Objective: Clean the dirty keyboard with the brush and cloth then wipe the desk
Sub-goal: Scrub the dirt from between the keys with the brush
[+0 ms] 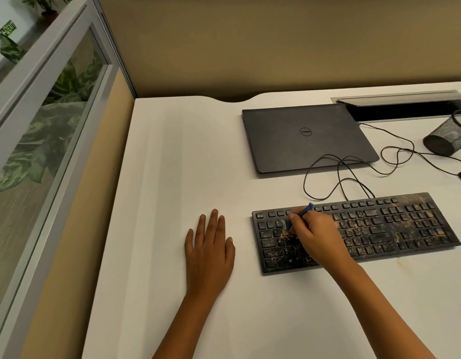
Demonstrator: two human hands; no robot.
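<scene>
On desk [172, 164], toppled mesh cup [447, 136]

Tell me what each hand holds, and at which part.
The right hand grips the blue brush around the middle of its handle, bristles on the keyboard. The left hand holds nothing.
</scene>
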